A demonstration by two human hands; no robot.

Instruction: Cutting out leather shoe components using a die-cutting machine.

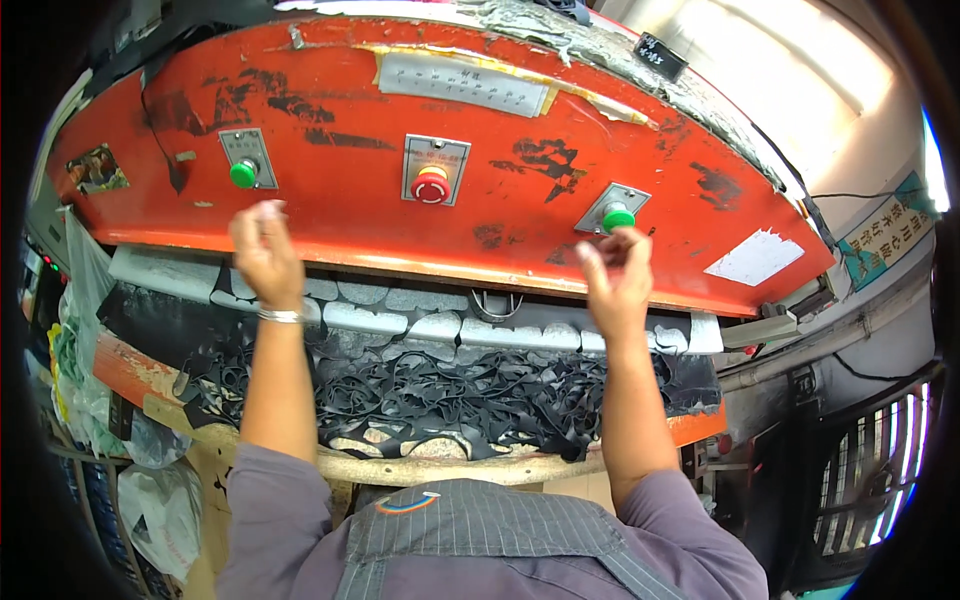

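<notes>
My left hand (267,258) is raised before the red machine panel (330,190), its fingers loosely bent and nothing in it. Just above it is a green push button (243,174) on a metal plate, apart from the fingertips. My right hand (618,280) is also free of any object, thumb and fingers apart. Its fingertips come right up to the lower edge of a second green button (619,218); whether they touch it I cannot tell. Midway between the hands sits a red emergency stop button (431,185). A bracelet (281,315) circles my left wrist.
Below the panel, tangled black cut-out scraps (450,390) cover the worktable, with pale grey pieces (365,318) along the back. A metal loop handle (496,305) shows under the panel's edge. Plastic bags (160,515) hang at left; a dark slatted grille (870,470) stands at right.
</notes>
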